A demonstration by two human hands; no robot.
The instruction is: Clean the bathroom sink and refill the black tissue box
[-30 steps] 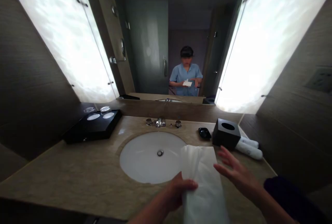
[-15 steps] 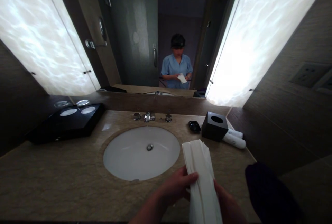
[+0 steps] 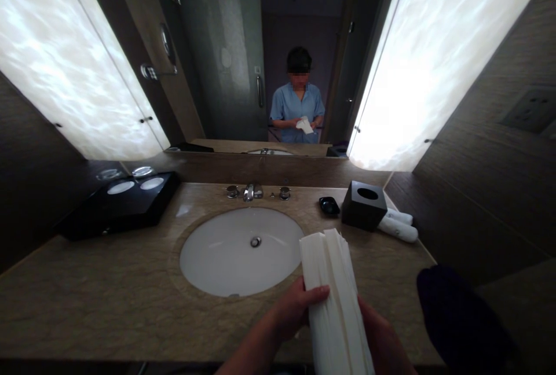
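Over the near right rim of the sink (image 3: 234, 262), the left hand (image 3: 294, 312) and the right hand (image 3: 383, 345) clasp a pleated bundle of white tissue (image 3: 336, 300) from either side, its upper end rising above the table (image 3: 82, 300). The left hand's fingers (image 3: 304, 293) curl over the bundle's near side; the right hand presses its other side, with the fingers hidden behind it.

Behind the sink stands a chrome faucet (image 3: 248, 192). Left of the sink lies a black tray (image 3: 124, 204). Back and to the right of the sink sit a small black dish (image 3: 329, 206), a black tissue box (image 3: 364, 206), and rolled white towels (image 3: 398, 225) just beside the box. Near the right of the sink, a dark cloth (image 3: 460, 317) fills the lower corner. Beyond the sink, a mirror (image 3: 226, 74) shows the person in a blue shirt (image 3: 286, 111).
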